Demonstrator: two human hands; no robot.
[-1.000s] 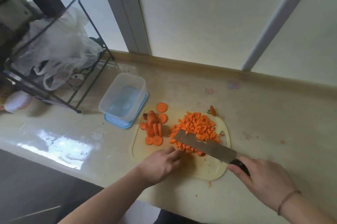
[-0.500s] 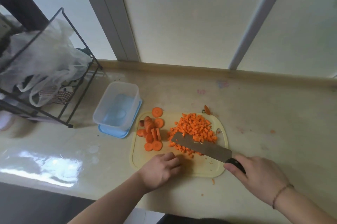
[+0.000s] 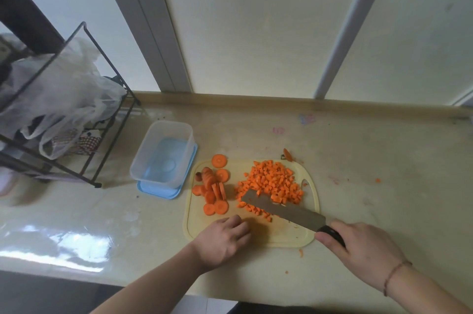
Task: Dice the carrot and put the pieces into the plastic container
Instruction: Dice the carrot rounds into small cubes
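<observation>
A pale yellow cutting board lies on the counter. A heap of diced carrot covers its far right part, and several round carrot slices lie at its far left. My right hand grips the black handle of a knife, whose blade lies flat against the near side of the dice. My left hand rests on the board's near left part, fingers curled, holding nothing. The clear plastic container stands on its blue lid left of the board, with no carrot inside.
A black wire rack with plastic bags stands at the back left. A carrot end and small scraps lie on the counter beyond and right of the board. The counter's front edge runs just under my forearms.
The view has tilted and shifted. The knife blade and both hands stay in nearly the same place against the diced heap on the board.
</observation>
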